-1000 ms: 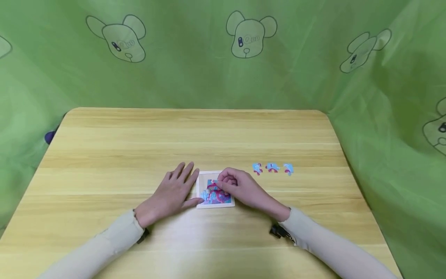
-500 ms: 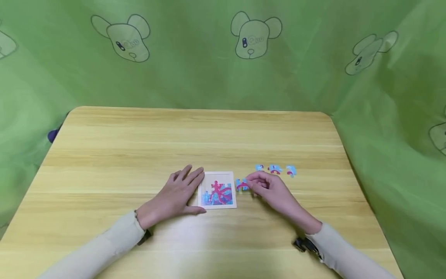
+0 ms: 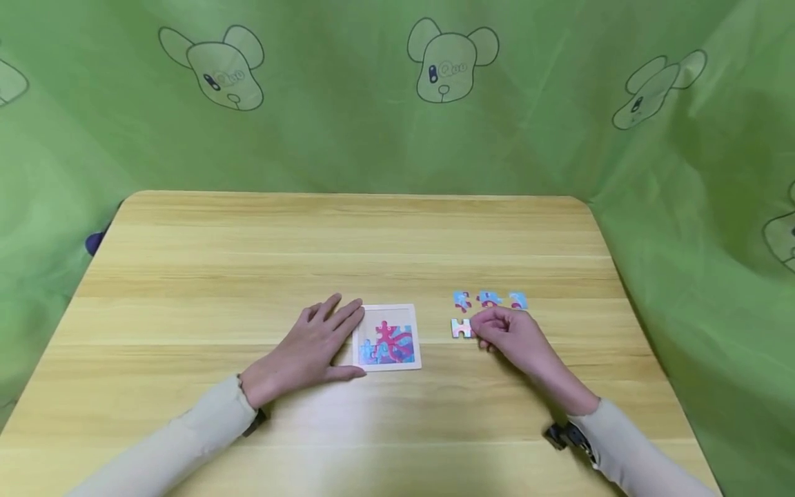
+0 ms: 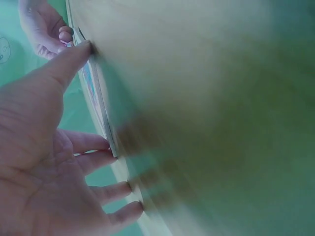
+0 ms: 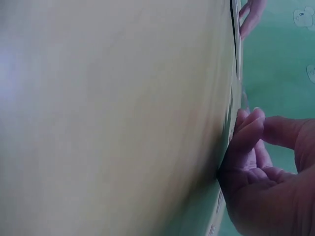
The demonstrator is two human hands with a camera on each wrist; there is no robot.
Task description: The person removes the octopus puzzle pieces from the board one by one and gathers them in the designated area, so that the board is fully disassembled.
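My left hand (image 3: 304,352) lies spread along the left side of a small jigsaw puzzle tray (image 3: 417,345). Its index fingertip touches the upper left corner and its thumb the lower left; the left wrist view shows straight fingers (image 4: 98,161) along the tray edge. Fitted puzzle pieces (image 3: 395,345) with a pink octopus cover the tray's lower and right parts. To the right of the tray, my right hand (image 3: 515,342) pinches a puzzle piece (image 3: 461,328) by its right edge, between thumb and index finger. The right wrist view shows those fingertips together, the piece hidden.
Behind the right hand lie three loose blue and pink puzzle pieces in a row: a left one (image 3: 462,300), a middle one (image 3: 488,298) and a right one (image 3: 517,299). The wooden table (image 3: 348,241) ends at a green curtain (image 3: 348,138) at the back and right.
My right hand has moved right from over the tray, carrying the puzzle piece to just below the loose row. The octopus in the tray has come into view. My left hand stays at the tray.
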